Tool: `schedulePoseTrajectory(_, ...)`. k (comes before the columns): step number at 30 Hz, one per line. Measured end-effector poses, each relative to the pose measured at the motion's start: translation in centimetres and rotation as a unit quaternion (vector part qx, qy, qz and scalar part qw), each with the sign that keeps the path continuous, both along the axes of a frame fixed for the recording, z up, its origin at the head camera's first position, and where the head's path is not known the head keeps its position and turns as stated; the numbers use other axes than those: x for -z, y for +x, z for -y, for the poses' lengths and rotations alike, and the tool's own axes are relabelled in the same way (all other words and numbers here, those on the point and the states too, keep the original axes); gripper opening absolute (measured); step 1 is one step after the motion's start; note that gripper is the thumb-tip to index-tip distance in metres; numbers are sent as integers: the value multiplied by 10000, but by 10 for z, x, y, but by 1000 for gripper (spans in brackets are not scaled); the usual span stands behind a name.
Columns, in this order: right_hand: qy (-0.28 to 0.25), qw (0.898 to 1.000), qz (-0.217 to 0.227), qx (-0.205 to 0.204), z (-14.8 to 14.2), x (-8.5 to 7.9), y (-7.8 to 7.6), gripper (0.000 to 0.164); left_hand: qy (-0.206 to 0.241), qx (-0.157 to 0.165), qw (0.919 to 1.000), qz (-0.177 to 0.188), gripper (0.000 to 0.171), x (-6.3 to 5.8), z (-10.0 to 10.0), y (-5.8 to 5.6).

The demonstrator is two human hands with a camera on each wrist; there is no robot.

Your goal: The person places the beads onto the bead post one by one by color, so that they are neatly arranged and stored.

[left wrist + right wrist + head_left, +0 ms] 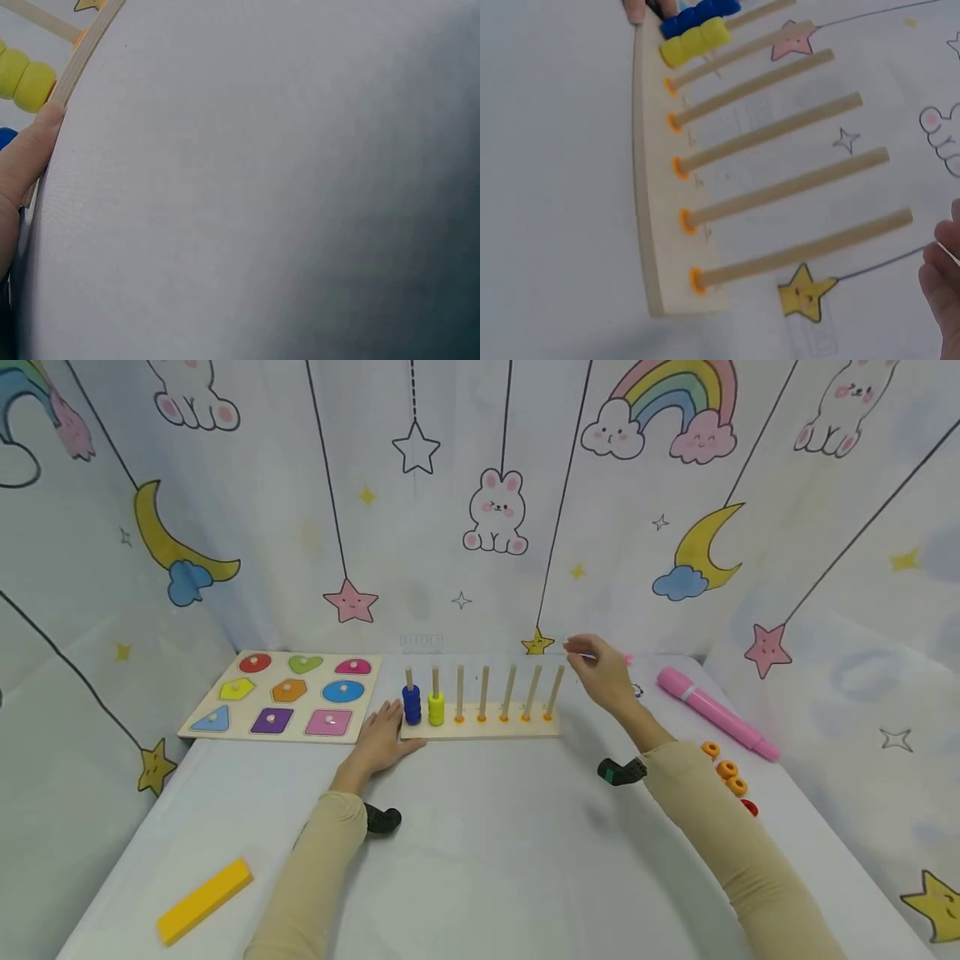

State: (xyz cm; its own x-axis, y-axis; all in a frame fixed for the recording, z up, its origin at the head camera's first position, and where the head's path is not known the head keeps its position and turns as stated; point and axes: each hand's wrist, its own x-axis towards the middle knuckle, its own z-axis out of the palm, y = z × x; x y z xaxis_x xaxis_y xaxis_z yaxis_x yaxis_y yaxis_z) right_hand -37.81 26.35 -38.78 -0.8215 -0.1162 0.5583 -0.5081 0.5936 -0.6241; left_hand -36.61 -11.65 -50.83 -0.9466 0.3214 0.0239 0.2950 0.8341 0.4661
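A wooden peg rack stands at the back of the table, its upright pegs in one row. Blue beads are stacked on its leftmost peg and yellow beads on the one beside it; the other pegs are bare. My left hand rests at the rack's left end, thumb along the front edge. My right hand is raised just right of the last peg, fingertips close together. In the right wrist view only part of its fingers shows, so anything between them is hidden.
A shape puzzle board lies left of the rack. A yellow block is at the front left. On the right lie a pink marker, several orange beads and a red bead, partly behind the right sleeve. Printed cloth walls enclose the table.
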Motion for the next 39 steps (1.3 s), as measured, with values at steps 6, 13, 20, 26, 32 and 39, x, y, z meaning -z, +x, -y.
schedulePoseTrajectory(6,136,9979,429,459,-53,17,19,28,15,20,10000,-34,88,0,-4,2)
schedulePoseTrajectory(13,549,9888,1076,878,-110,27,43,33,-74,26,9999,-99,87,-2,-8,1)
schedulePoseTrajectory(20,1090,9817,1347,784,-154,50,65,34,-118,-5,9999,-69,88,-2,-6,2)
schedulePoseTrajectory(26,1473,9699,1798,729,-177,65,81,33,-144,-37,9999,4,88,-3,-4,3)
schedulePoseTrajectory(32,1817,9682,1596,641,-185,70,91,34,-154,-54,9999,-12,88,-3,-3,3)
schedulePoseTrajectory(39,2218,9607,1638,323,-185,73,94,33,-105,-78,9999,-4,88,-1,-1,3)
